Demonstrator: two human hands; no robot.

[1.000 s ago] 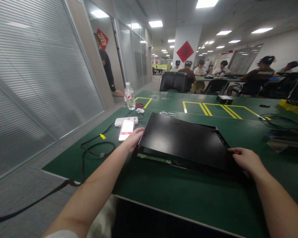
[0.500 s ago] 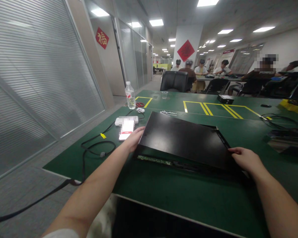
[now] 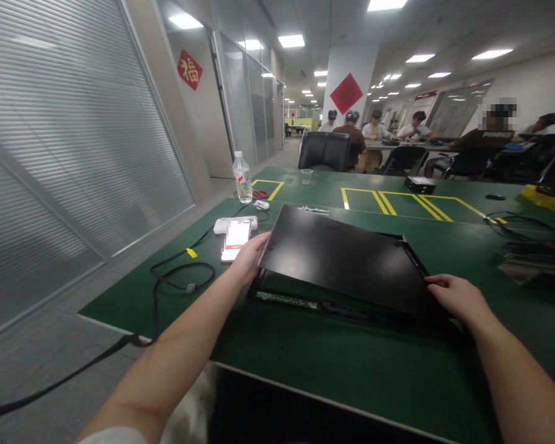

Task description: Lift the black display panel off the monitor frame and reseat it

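A flat black screen panel (image 3: 337,262) lies tilted across a thin black frame (image 3: 374,320), its left side raised off it. Along the frame's near side runs a narrow green circuit board (image 3: 287,301). My left hand (image 3: 254,256) is closed on the panel's left edge, fingers partly hidden behind it. At the right side, my right hand (image 3: 457,299) pinches the edge where panel and frame meet; it seems to be on the panel, though the frame lies right against it. A phone with a lit screen (image 3: 237,239) lies just beyond my left hand.
On the green table (image 3: 342,376) stand a water bottle (image 3: 243,179) and a plastic cup (image 3: 306,177). A black cable (image 3: 185,265) loops at left. Dark stacked parts (image 3: 536,259) lie at right, a black box (image 3: 420,185) farther back. People sit at another table beyond.
The panel's left side has risen slightly with my left hand, showing a little more of the frame beneath. My right hand stays nearly where it was.
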